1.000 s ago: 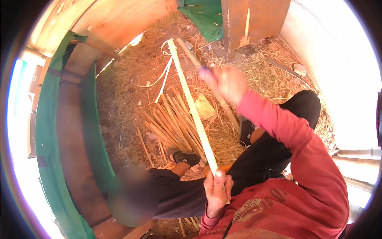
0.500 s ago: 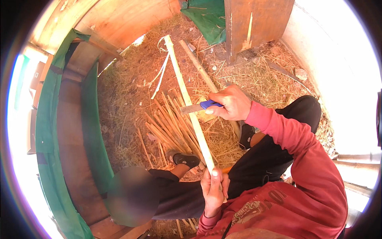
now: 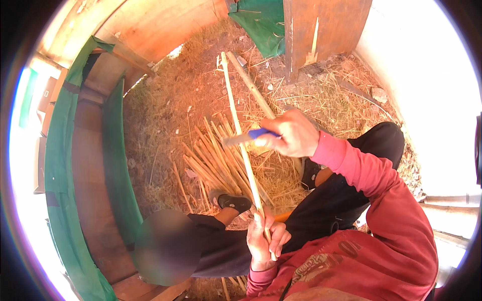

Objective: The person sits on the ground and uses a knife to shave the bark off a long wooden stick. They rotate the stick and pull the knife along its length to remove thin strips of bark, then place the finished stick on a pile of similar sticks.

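A long pale bamboo strip (image 3: 234, 108) slants up and away from my lap. Its near end is gripped by my left hand (image 3: 266, 238), closed round it close to my body. My right hand (image 3: 293, 133) is closed round the blue handle of a knife (image 3: 241, 138). The blade lies across the strip at about its middle, slightly blurred. A small curl of shaving clings to the strip's far end. Below the strip, a pile of split bamboo strips (image 3: 208, 158) lies on the ground by my foot.
A thicker pole (image 3: 253, 90) lies on the straw-strewn ground beyond my right hand. Wooden boards with green cloth (image 3: 120, 165) stand on the left. A wooden panel (image 3: 326, 30) and green sheet (image 3: 258, 25) are at the back; a bright white wall (image 3: 427, 75) is on the right.
The strip has been turned, showing a narrower side, and its far end has shifted slightly right and nearer. The long shaving hanging from it no longer shows there. My left hand has rotated.
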Tool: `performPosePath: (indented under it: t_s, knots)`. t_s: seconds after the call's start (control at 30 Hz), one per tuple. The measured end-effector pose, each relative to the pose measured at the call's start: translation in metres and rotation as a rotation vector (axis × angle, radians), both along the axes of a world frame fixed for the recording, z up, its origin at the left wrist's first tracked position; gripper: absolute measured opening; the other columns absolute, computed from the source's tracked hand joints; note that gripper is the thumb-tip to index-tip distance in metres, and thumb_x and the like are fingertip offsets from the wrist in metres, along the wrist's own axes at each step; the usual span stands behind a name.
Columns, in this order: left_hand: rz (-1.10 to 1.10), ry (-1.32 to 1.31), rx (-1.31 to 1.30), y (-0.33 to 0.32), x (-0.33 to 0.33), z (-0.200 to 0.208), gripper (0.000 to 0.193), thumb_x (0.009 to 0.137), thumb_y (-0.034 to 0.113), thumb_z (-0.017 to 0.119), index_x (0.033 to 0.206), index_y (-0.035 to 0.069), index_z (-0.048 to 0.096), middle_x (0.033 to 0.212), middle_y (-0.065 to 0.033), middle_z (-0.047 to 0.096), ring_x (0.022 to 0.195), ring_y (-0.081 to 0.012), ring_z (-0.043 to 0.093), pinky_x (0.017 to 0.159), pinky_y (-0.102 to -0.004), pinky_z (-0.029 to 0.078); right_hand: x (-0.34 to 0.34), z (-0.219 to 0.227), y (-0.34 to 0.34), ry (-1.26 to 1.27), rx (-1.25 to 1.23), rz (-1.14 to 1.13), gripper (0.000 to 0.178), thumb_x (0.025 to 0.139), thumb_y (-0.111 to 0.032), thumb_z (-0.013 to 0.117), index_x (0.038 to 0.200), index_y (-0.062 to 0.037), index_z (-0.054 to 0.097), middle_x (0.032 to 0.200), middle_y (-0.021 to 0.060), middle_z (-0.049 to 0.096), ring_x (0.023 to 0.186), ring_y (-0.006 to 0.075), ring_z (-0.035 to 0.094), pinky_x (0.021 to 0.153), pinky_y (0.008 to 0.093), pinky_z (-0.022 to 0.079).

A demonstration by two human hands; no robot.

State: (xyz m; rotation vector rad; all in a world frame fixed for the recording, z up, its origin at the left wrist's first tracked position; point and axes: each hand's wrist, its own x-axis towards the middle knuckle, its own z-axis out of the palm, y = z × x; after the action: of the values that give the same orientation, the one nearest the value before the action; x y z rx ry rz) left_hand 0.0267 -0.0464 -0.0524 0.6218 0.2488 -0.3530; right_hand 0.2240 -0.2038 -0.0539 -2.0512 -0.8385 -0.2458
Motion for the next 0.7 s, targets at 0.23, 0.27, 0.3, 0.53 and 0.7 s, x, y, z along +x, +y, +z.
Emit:
performPosePath:
  t_s: [0.23, 0.27, 0.3, 0.53, 0.7]
  knots:
    - [-0.012, -0.053, 0.077, -0.002, -0.004, 0.002, 0.038, 0.102, 0.044, 0.035, 0.080, 0.013, 0.038, 0.039, 0.0001, 0.030, 0.027, -0.0099, 0.022, 0.032, -0.0232, 0.018, -0.001, -0.016, 0.007, -0.151, -0.116, -0.036, 0.049, 0.085, -0.054, 0.060, 0.067, -0.0086, 0.059, 0.050, 0.0111, 0.050, 0.044, 0.0329, 0.052, 0.043, 0.0423, 0.038]
    - [0.004, -0.008, 0.045, -0.002, -0.002, 0.001, 0.038, 0.102, 0.044, 0.035, 0.080, 0.014, 0.038, 0.039, 0.0007, 0.030, 0.026, -0.0097, 0.021, 0.032, -0.0232, 0.017, 0.002, -0.019, 0.007, -0.170, -0.129, -0.042, 0.047, 0.085, -0.052, 0.062, 0.069, -0.0088, 0.059, 0.052, 0.0105, 0.052, 0.045, 0.0326, 0.052, 0.043, 0.0416, 0.038]
    - [0.022, 0.038, 0.012, -0.002, 0.000, -0.001, 0.037, 0.102, 0.043, 0.036, 0.080, 0.014, 0.038, 0.039, 0.0012, 0.030, 0.026, -0.0095, 0.021, 0.032, -0.0232, 0.017, 0.007, -0.029, 0.009, -0.176, -0.190, -0.057, 0.045, 0.083, -0.052, 0.064, 0.068, -0.0098, 0.058, 0.052, 0.0093, 0.052, 0.045, 0.0313, 0.053, 0.043, 0.0411, 0.039]
    - [0.062, 0.102, -0.388, 0.004, 0.005, -0.006, 0.036, 0.103, 0.043, 0.032, 0.079, 0.017, 0.039, 0.038, 0.0030, 0.029, 0.027, -0.0089, 0.021, 0.033, -0.0226, 0.017, 0.063, -0.099, 0.010, -0.204, -0.258, -0.471, 0.055, 0.089, -0.060, 0.049, 0.075, -0.0104, 0.068, 0.049, 0.0107, 0.054, 0.044, 0.0296, 0.057, 0.044, 0.0405, 0.045]
    - [0.132, 0.078, -0.329, 0.017, -0.010, -0.011, 0.040, 0.103, 0.046, 0.029, 0.079, 0.016, 0.042, 0.038, 0.0021, 0.034, 0.025, -0.0110, 0.024, 0.032, -0.0230, 0.019, 0.088, -0.044, -0.046, 0.034, -0.085, -0.768, 0.054, 0.094, -0.057, 0.044, 0.089, -0.0116, 0.072, 0.053, 0.0142, 0.058, 0.050, 0.0298, 0.061, 0.050, 0.0432, 0.048]
